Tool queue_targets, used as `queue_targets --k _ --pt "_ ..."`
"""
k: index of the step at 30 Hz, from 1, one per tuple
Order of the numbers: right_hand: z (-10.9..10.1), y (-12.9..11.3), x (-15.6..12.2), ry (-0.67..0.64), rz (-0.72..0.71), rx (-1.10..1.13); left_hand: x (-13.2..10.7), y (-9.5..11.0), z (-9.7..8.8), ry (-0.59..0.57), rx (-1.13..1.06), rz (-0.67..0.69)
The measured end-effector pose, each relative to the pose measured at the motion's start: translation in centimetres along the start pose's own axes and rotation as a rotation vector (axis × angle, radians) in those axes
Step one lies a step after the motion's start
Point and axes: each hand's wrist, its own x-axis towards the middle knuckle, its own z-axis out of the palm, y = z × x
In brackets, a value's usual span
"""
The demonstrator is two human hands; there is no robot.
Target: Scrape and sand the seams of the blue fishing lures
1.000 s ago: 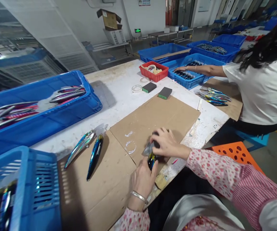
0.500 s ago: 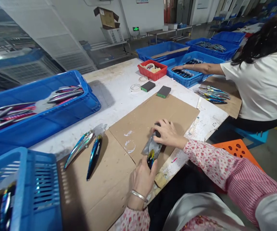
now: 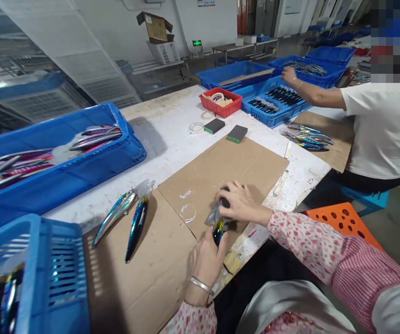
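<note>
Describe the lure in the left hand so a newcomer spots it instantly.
On the white table, find the brown cardboard. Near its front edge, the left hand grips a dark lure with a yellow patch. Unlike the two lures lying loose to the left, it is hand-held, the right hand close at its far end.
</note>
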Motion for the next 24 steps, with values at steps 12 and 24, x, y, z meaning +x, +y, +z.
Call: queue_targets --k 12,24 --pt "-0.25 0.19 0.12 0.037 0.087 -0.053 0.01 -0.04 -0.02 0.005 0.038 0.001" --pt "-0.14 0.04 0.23 -0.012 0.042 -0.021 -0.14 -0.32 0.67 0.047 0.019 0.02"
